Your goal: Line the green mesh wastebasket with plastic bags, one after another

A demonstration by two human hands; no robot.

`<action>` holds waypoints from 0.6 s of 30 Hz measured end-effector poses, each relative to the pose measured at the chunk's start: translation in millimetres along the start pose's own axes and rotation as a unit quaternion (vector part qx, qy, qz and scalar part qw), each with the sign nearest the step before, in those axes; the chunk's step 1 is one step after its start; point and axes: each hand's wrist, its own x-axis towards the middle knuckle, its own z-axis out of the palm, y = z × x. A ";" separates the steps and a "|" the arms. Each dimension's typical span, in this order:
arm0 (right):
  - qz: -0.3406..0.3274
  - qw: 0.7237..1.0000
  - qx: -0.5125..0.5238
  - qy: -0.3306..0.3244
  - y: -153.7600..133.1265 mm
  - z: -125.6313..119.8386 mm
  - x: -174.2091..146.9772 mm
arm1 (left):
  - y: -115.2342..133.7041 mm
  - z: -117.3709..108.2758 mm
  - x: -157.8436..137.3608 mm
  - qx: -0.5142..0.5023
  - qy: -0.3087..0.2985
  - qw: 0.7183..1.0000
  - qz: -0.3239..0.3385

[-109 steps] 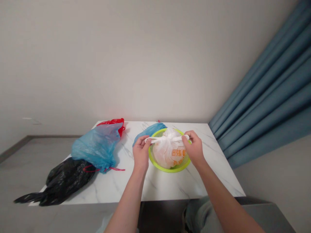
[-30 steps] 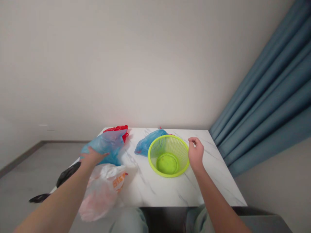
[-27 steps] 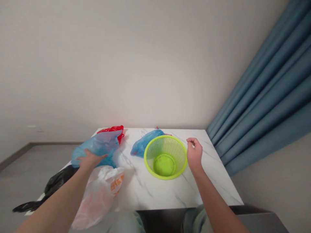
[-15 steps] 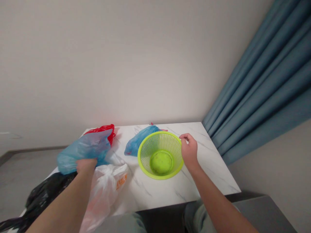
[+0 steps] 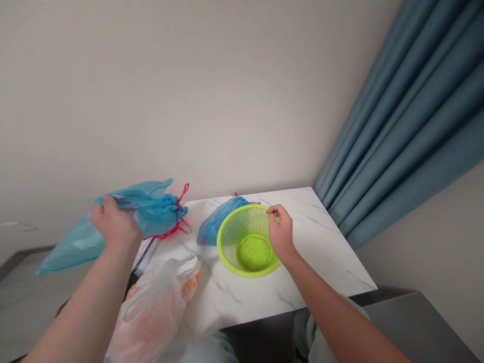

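My left hand [image 5: 115,219] is closed on a blue plastic drawstring bag [image 5: 151,209], raised over the left end of the table. Its red drawstring ties hang on the right side, and its loose body trails out to the left. My right hand [image 5: 282,229] is over the right rim of a green plastic basket [image 5: 252,249], fingers curled in, nothing visible in them. Inside, the basket shows only its bare bottom. Behind it on the left lies a second blue bag [image 5: 215,222] with red ties.
A white plastic carrier bag [image 5: 155,307] with orange print rests at the table's front left. The white marble-patterned table [image 5: 325,242] stands against a wall. A blue curtain [image 5: 397,126] hangs on the right, and a grey surface [image 5: 412,322] lies at lower right.
My left hand has lifted the blue bag, stretching it to both sides, so its red ties now show. My right hand has shifted left over the basket's rim. The basket stays in place.
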 end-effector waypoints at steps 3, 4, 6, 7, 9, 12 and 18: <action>-0.014 0.998 0.060 -0.033 -7.2 4.8 -7.7 | 83.2 14.3 -40.2 -0.213 -0.037 0.976 -0.036; -0.024 0.994 0.089 -0.064 -9.8 6.1 -11.3 | 108.1 15.5 -58.3 -0.261 -0.070 0.962 -0.038; -0.048 0.979 0.142 -0.139 -14.4 8.4 -19.5 | 147.3 14.6 -96.2 -0.316 -0.136 0.937 -0.061; -0.057 0.970 0.161 -0.173 -16.1 9.3 -23.8 | 160.6 13.7 -114.2 -0.332 -0.159 0.927 -0.080; -0.063 0.958 0.178 -0.218 -18.7 10.6 -31.2 | 174.0 13.5 -146.1 -0.330 -0.206 0.913 -0.122; -0.072 0.956 0.194 -0.210 -23.0 10.8 -36.8 | 166.9 20.0 -180.7 -0.243 -0.263 0.919 -0.168; -0.058 0.977 0.165 -0.119 -30.3 2.8 -22.9 | 112.8 19.8 -208.3 -0.079 -0.342 0.903 -0.250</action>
